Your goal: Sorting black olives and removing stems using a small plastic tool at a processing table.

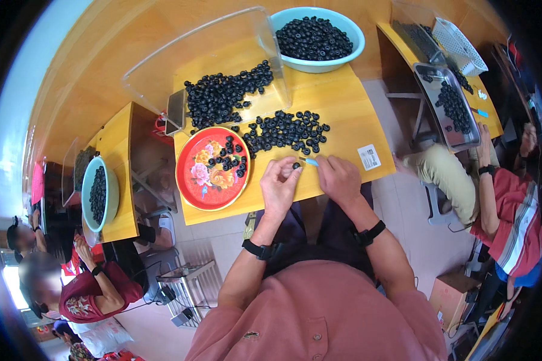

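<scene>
Black beads (313, 39) heap in blue basin (316, 66); several on red tray (223, 197).

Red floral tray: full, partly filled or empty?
Partly filled: small round black pieces lie toward the right side of the red floral tray, while its printed left side shows uncovered.

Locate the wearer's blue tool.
In the head view, the blue tool is in the right hand, over the table toward its near edge, right of the bead in the left hand.
</scene>
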A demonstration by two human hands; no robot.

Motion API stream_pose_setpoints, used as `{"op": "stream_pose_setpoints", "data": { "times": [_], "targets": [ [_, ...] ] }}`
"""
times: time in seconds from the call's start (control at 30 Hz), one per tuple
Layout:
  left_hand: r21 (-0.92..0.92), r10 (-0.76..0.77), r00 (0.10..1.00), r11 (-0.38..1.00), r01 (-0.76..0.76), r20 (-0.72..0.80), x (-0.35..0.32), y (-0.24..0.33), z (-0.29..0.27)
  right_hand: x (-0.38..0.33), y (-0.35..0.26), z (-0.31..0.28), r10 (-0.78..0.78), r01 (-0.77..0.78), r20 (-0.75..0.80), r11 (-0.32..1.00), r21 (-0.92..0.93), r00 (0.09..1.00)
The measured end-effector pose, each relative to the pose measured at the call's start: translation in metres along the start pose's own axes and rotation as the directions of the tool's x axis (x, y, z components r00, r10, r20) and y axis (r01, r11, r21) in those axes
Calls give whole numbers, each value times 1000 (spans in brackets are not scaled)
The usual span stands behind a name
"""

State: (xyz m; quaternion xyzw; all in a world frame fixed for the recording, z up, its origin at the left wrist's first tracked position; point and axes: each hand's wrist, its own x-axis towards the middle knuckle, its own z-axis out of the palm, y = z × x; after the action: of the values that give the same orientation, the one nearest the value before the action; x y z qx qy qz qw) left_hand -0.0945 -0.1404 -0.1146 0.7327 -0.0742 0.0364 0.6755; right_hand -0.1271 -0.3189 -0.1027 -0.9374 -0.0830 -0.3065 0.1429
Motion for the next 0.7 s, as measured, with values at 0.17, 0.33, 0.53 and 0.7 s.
{"op": "stream_pose_setpoints", "data": {
  "times": [0.17,0.33,0.53,0.7],
  "targets": [
    [154,73,997,985,-78,39,-3,10,2,-4,1,1,-8,10,-75,999,32,997],
    [138,109,993,984,-114,44,-5,6,4,-8,2,-2,24,-24,-23,999,-31,999],
    [98,82,996,992,-86,41,-2,-1,1,-3,1,-1,24,-23,-34,999,24,999],
    [171,95,993,980,-105,65,-3,5,2,-5,3,-2,41,-40,-23,998,38,999]
  ]
}}
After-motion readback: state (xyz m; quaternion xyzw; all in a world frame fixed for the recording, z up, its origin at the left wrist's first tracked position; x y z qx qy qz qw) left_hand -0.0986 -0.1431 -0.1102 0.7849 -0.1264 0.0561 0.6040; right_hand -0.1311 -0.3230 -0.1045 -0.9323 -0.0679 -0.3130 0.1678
